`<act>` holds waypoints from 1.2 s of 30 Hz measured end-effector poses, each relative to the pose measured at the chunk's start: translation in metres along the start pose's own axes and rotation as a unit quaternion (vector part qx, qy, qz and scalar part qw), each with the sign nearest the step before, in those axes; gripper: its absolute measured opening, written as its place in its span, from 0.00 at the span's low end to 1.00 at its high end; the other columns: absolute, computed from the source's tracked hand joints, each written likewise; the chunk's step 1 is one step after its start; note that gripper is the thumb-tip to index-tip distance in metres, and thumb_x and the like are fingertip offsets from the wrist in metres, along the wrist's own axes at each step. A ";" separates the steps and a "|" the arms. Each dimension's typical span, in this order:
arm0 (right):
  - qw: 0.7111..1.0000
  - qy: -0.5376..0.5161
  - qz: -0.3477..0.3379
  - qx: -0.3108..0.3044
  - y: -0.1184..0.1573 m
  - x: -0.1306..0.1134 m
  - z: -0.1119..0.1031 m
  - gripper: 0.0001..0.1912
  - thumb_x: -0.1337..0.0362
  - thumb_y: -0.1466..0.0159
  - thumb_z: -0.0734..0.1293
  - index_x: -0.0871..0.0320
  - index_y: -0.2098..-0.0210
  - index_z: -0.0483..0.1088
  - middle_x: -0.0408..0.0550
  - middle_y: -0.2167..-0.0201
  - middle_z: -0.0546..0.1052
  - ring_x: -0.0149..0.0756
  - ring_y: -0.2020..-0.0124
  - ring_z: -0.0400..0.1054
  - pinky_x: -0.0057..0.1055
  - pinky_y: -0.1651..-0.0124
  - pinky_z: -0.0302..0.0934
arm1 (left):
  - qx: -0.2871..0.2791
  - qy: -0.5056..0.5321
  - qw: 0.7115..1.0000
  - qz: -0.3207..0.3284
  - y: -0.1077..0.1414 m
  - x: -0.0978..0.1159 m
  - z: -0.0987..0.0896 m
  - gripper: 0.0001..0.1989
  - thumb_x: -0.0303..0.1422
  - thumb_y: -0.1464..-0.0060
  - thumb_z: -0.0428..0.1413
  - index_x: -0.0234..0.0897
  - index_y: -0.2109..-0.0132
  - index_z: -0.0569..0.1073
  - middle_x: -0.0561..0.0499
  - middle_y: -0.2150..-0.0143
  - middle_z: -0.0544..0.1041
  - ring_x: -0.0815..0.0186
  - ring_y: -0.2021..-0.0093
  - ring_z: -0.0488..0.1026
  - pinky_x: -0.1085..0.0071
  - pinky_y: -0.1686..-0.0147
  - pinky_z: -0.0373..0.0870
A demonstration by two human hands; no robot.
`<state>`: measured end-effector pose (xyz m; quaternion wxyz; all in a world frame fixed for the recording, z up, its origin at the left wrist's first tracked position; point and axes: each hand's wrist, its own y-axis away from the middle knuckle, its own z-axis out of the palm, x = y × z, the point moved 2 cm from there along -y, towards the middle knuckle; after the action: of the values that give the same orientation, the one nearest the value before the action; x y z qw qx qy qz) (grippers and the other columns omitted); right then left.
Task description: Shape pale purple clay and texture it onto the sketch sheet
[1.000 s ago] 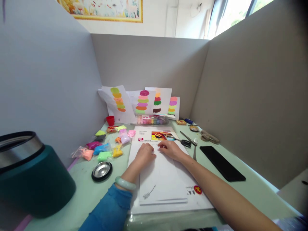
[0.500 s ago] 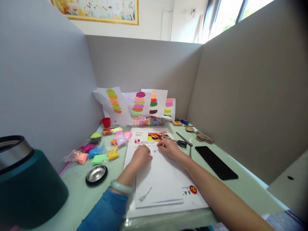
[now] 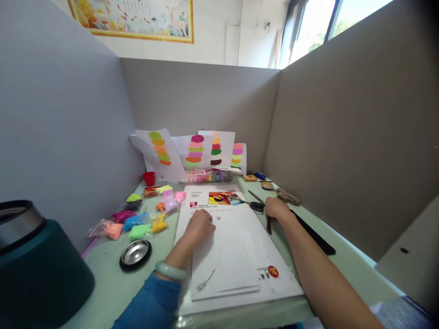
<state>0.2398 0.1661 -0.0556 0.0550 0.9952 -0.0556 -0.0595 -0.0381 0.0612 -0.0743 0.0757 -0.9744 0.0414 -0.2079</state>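
Observation:
My left hand rests on a stack of white paper. Its fingers are bent, with thumb and forefinger a little apart and no object visible between them. Just right of its fingertips, a tiny lilac piece of clay lies on the paper. Off the paper to the right, my right hand has its fingers closed over a fork, hiding the tines; only the fork's handle shows below. Black-handled scissors and a slim metal tool lie just left of that hand.
Bagged coloured clay, a red cup and a round lid sit on the left. A dark green flask stands near. A black flat object lies right. Painted sheets lean at the back between partitions.
My right hand has moved right, from beside the lilac piece to the fork, and now covers its tines. My left hand stays on the paper. The view has tilted up slightly.

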 end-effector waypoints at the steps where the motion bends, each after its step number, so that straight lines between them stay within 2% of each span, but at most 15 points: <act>1: 1.000 -0.006 0.006 0.001 -0.001 0.000 0.002 0.20 0.74 0.49 0.66 0.66 0.55 0.71 0.66 0.59 0.76 0.50 0.56 0.73 0.36 0.61 0.65 | 0.001 0.002 1.000 -0.002 0.001 0.001 -0.001 0.11 0.29 0.54 0.56 0.33 0.60 0.75 0.44 0.56 0.75 0.58 0.51 0.68 0.68 0.54 0.63; 8: 0.996 -0.034 0.060 0.057 -0.001 0.004 -0.004 0.26 0.68 0.43 0.63 0.68 0.45 0.61 0.70 0.53 0.72 0.53 0.50 0.69 0.40 0.57 0.64 | 0.001 0.009 1.000 -0.006 0.002 0.003 -0.002 0.11 0.27 0.54 0.56 0.32 0.61 0.75 0.44 0.57 0.74 0.58 0.52 0.68 0.69 0.53 0.62; 11: 0.987 -0.055 0.078 0.128 0.001 0.007 -0.017 0.23 0.68 0.41 0.60 0.68 0.47 0.62 0.70 0.56 0.73 0.53 0.52 0.69 0.42 0.57 0.63 | -0.004 0.005 1.000 -0.006 0.001 0.002 0.000 0.11 0.28 0.54 0.56 0.33 0.60 0.75 0.44 0.55 0.74 0.57 0.51 0.68 0.69 0.52 0.62; 13: 0.973 -0.100 0.045 0.202 0.006 0.004 -0.026 0.20 0.68 0.41 0.59 0.66 0.50 0.64 0.64 0.61 0.75 0.50 0.57 0.70 0.39 0.59 0.62 | -0.007 0.005 1.000 -0.008 0.000 0.001 0.000 0.12 0.28 0.54 0.56 0.33 0.60 0.76 0.44 0.54 0.74 0.57 0.50 0.68 0.69 0.52 0.62; 15: 0.952 -0.202 -0.055 0.224 0.016 -0.006 -0.031 0.17 0.67 0.42 0.59 0.63 0.54 0.66 0.54 0.68 0.74 0.40 0.67 0.70 0.33 0.65 0.61 | -0.004 0.012 1.000 -0.011 0.000 0.002 -0.002 0.13 0.28 0.54 0.56 0.32 0.59 0.75 0.43 0.54 0.74 0.57 0.50 0.68 0.69 0.52 0.62; 17: 0.908 -0.349 -0.187 0.135 0.031 -0.023 -0.029 0.14 0.67 0.44 0.58 0.60 0.59 0.67 0.43 0.77 0.70 0.31 0.78 0.63 0.26 0.74 0.57 | 0.015 0.038 0.999 -0.023 -0.001 0.004 -0.006 0.13 0.29 0.51 0.55 0.33 0.57 0.75 0.43 0.53 0.75 0.58 0.51 0.69 0.68 0.53 0.62; 20: 0.806 -0.481 -0.335 -0.078 0.063 -0.056 -0.021 0.11 0.65 0.46 0.60 0.58 0.63 0.68 0.35 0.83 0.60 0.24 0.84 0.53 0.22 0.81 0.49 | 0.061 0.156 0.984 -0.063 -0.001 0.007 -0.017 0.14 0.36 0.45 0.52 0.33 0.55 0.74 0.45 0.60 0.77 0.63 0.61 0.72 0.69 0.60 0.65; 22: 0.761 -0.487 -0.391 -0.173 0.083 -0.075 -0.016 0.09 0.66 0.46 0.61 0.58 0.65 0.68 0.34 0.83 0.59 0.22 0.85 0.51 0.21 0.82 0.48 | 0.048 0.308 0.947 -0.082 0.000 0.010 -0.021 0.19 0.44 0.44 0.50 0.33 0.56 0.72 0.48 0.67 0.75 0.68 0.72 0.69 0.72 0.71 0.64; 25: 0.740 -0.448 -0.423 -0.269 0.100 -0.093 -0.008 0.07 0.68 0.47 0.62 0.57 0.68 0.68 0.34 0.83 0.61 0.22 0.86 0.52 0.20 0.84 0.47 | -0.023 0.512 0.855 -0.079 0.003 0.014 -0.022 0.22 0.49 0.48 0.53 0.32 0.60 0.71 0.54 0.76 0.69 0.75 0.83 0.59 0.76 0.83 0.54; 27: 0.723 -0.462 -0.423 -0.291 0.101 -0.097 -0.005 0.06 0.68 0.45 0.63 0.58 0.68 0.69 0.34 0.84 0.61 0.22 0.86 0.53 0.20 0.84 0.48 | -0.046 0.566 0.820 -0.077 0.004 0.015 -0.021 0.20 0.46 0.52 0.58 0.31 0.63 0.71 0.57 0.80 0.66 0.77 0.85 0.57 0.77 0.85 0.51; 29: 0.684 -0.515 -0.416 -0.306 0.099 -0.097 -0.004 0.07 0.63 0.42 0.63 0.59 0.66 0.70 0.36 0.83 0.65 0.22 0.86 0.55 0.21 0.83 0.50 | -0.044 0.592 0.800 -0.090 0.003 0.013 -0.021 0.17 0.43 0.54 0.61 0.31 0.65 0.71 0.57 0.81 0.66 0.77 0.85 0.58 0.78 0.85 0.53; 31: 0.630 -0.582 -0.409 -0.311 0.097 -0.097 -0.005 0.12 0.59 0.41 0.64 0.59 0.61 0.70 0.42 0.75 0.72 0.25 0.83 0.61 0.24 0.81 0.54 | -0.030 0.623 0.774 -0.109 0.002 0.011 -0.020 0.15 0.40 0.54 0.61 0.31 0.67 0.71 0.55 0.79 0.69 0.77 0.84 0.61 0.78 0.84 0.58; 33: 0.592 -0.628 -0.410 -0.294 0.097 -0.100 -0.005 0.18 0.58 0.44 0.68 0.58 0.56 0.69 0.49 0.63 0.76 0.29 0.75 0.68 0.26 0.77 0.60 | -0.015 0.648 0.751 -0.123 0.001 0.010 -0.020 0.14 0.38 0.53 0.62 0.31 0.68 0.69 0.54 0.78 0.71 0.76 0.83 0.64 0.77 0.81 0.64; 34: 0.587 -0.642 -0.409 -0.275 0.098 -0.102 -0.004 0.21 0.58 0.45 0.69 0.57 0.54 0.68 0.50 0.60 0.76 0.31 0.72 0.69 0.27 0.74 0.62 | -0.008 0.654 0.746 -0.126 0.000 0.009 -0.020 0.13 0.37 0.52 0.62 0.31 0.69 0.69 0.53 0.78 0.72 0.76 0.82 0.66 0.77 0.79 0.66; 36: 0.603 -0.656 -0.396 -0.222 0.097 -0.107 -0.001 0.21 0.57 0.45 0.70 0.57 0.54 0.67 0.48 0.64 0.76 0.31 0.71 0.69 0.28 0.71 0.62 | -0.002 0.650 0.749 -0.130 0.001 0.009 -0.021 0.11 0.34 0.51 0.61 0.31 0.68 0.68 0.50 0.75 0.74 0.74 0.80 0.69 0.75 0.76 0.70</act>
<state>0.1245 0.0829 -0.0310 0.1940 0.5709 0.3373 -0.7230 -0.0380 0.0570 -0.0521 0.0012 -0.6003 -0.0459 -0.7984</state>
